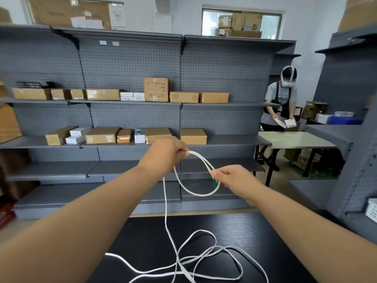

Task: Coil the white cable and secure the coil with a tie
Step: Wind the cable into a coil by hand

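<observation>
- The left hand (pixel 168 155) is raised, fingers curled, pinching the top of a loop of the white cable (pixel 195 194).
- The right hand (pixel 231 178), lower and to the right, pinches the same loop on its right side between thumb and fingertips; a small green piece (pixel 215 184) shows just under that grip — what it is cannot be told.
- The loop hangs in open air between the two hands, with nothing touching it from below.
- One strand drops from the left hand to the black table (pixel 255 231), where the rest of the cable lies in loose, crossing bends near the front edge.
- The table's far edge runs beneath the hands; past it is a strip of floor.
- Grey pegboard shelving (pixel 130 58) closes off the back, its middle shelves holding cardboard boxes (pixel 102 135) — the hands are in front of it, apart from it.
- Far right, another person (pixel 282 99) stands behind a light table (pixel 295 139), well apart.
</observation>
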`<state>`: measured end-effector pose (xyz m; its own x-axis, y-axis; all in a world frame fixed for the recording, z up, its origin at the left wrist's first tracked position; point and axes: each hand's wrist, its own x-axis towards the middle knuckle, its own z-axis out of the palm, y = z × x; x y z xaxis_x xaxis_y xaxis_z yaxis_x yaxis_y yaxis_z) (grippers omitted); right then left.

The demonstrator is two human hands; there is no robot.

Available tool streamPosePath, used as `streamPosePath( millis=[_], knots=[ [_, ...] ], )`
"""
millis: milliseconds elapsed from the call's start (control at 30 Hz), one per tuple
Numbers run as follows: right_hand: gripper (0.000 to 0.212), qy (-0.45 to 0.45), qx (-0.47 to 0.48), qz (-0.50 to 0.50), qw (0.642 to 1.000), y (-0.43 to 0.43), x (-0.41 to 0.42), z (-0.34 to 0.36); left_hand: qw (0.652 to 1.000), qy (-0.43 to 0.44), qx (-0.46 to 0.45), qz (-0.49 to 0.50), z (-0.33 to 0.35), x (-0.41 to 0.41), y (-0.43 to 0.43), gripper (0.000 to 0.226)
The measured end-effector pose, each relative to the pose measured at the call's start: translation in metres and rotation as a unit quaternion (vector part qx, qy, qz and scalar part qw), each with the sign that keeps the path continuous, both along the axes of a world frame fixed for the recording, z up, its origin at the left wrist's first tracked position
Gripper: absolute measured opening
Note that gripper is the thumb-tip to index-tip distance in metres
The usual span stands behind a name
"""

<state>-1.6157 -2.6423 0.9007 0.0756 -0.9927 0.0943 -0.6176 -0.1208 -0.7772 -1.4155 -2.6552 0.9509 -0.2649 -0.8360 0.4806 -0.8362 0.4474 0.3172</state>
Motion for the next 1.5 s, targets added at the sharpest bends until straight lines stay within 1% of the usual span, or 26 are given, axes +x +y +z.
streamPosePath(
  millis=[100,200,300,400,467,533,567,633,700,767,833,933,1000,1100,1167,1233,1300,1433,1500],
  knots=[
    [0.027,0.044,-0.06,0.045,0.996,-0.001,0.004,0.015,0.997,-0.069,-0.021,-0.021,0.005,-0.002,-0.002,0.018],
    [0.026,0.066,-0.096,0.052,0.992,-0.003,0.013,0.026,0.991,-0.113,-0.038,-0.054,0.005,-0.005,-0.002,0.02],
    [0.02,0.075,-0.094,0.057,0.991,-0.004,0.022,0.033,0.988,-0.129,-0.042,-0.067,0.004,-0.01,0.0,0.021],
    [0.014,0.084,-0.096,0.049,0.991,-0.005,0.028,0.035,0.987,-0.148,-0.026,-0.064,0.002,-0.013,0.001,0.022],
    [0.014,0.078,-0.093,0.04,0.992,-0.006,0.029,0.035,0.989,-0.134,-0.033,-0.061,0.0,-0.012,0.001,0.022],
    [0.016,0.073,-0.093,0.04,0.992,-0.004,0.028,0.039,0.995,-0.075,-0.042,-0.053,-0.005,-0.01,0.002,0.022],
    [0.017,0.073,-0.095,0.04,0.992,-0.003,0.027,0.041,0.998,-0.021,-0.031,-0.046,-0.007,-0.009,0.004,0.021],
    [0.018,0.066,-0.108,0.042,0.991,-0.002,0.024,0.043,0.993,0.103,0.03,-0.04,-0.014,-0.008,0.005,0.022],
    [0.019,0.022,-0.116,0.04,0.992,-0.002,0.02,0.045,0.971,0.208,0.106,-0.047,-0.022,-0.007,0.005,0.021],
    [0.018,-0.027,-0.122,0.029,0.992,-0.004,0.016,0.048,0.944,0.285,0.158,-0.049,-0.03,-0.006,0.006,0.017],
    [0.015,-0.072,-0.129,0.018,0.989,-0.005,0.013,0.05,0.913,0.354,0.192,-0.06,-0.037,-0.007,0.009,0.016],
    [0.015,-0.143,-0.13,0.004,0.981,-0.006,0.01,0.05,0.869,0.437,0.213,-0.09,-0.043,-0.011,0.012,0.011],
    [0.012,-0.187,-0.134,-0.012,0.973,-0.006,0.009,0.048,0.847,0.472,0.223,-0.099,-0.047,-0.011,0.012,0.007],
    [0.007,-0.263,-0.145,-0.037,0.953,-0.006,0.009,0.043,0.829,0.5,0.232,-0.095,-0.053,-0.014,0.011,0.006],
    [0.009,-0.291,-0.153,-0.055,0.943,-0.007,0.011,0.041,0.822,0.509,0.235,-0.095,-0.057,-0.016,0.012,0.007],
    [0.012,-0.308,-0.162,-0.07,0.935,-0.007,0.012,0.04,0.808,0.531,0.237,-0.099,-0.06,-0.019,0.013,0.007],
    [0.009,-0.328,-0.168,-0.08,0.926,-0.007,0.012,0.038,0.794,0.553,0.233,-0.095,-0.062,-0.021,0.014,0.006],
    [0.009,-0.358,-0.152,-0.093,0.917,-0.009,0.012,0.026,0.802,0.567,0.177,-0.058,-0.058,-0.019,0.013,0.007],
    [0.012,-0.371,-0.139,-0.095,0.913,-0.009,0.012,0.019,0.819,0.552,0.149,-0.045,-0.054,-0.013,0.012,0.008]
  ],
)
